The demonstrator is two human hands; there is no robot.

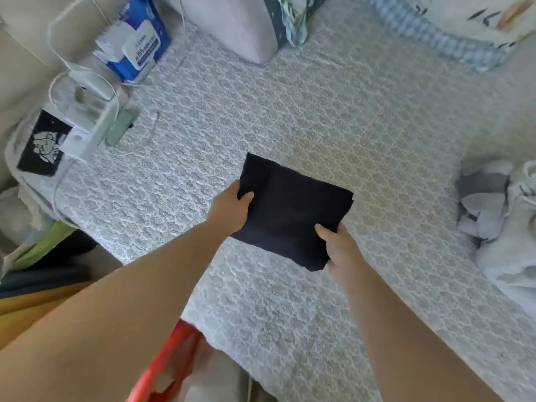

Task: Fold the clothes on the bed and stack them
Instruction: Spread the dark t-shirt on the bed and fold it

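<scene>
A folded dark garment, almost black, is held between both hands over the middle part of the bed, a little toward the near edge. The left hand grips the left side of the garment, with the thumb lying on top of the cloth and the other fingers hidden below it. The right hand grips the near right corner in the same way, thumb on top and fingers underneath. The two hands are apart, with the width of the folded piece between them, and both are closed on the cloth. I cannot tell if the garment rests on the bed or is lifted just above it. The bed has a light cover with a fine repeated pattern. At the right edge of the bed lies a heap of unfolded clothes, grey and white, well apart from the hands. At the far left corner there is a blue and white package, a white charger with cables and a dark printed cloth. A grey pillow lies at the far edge.
</scene>
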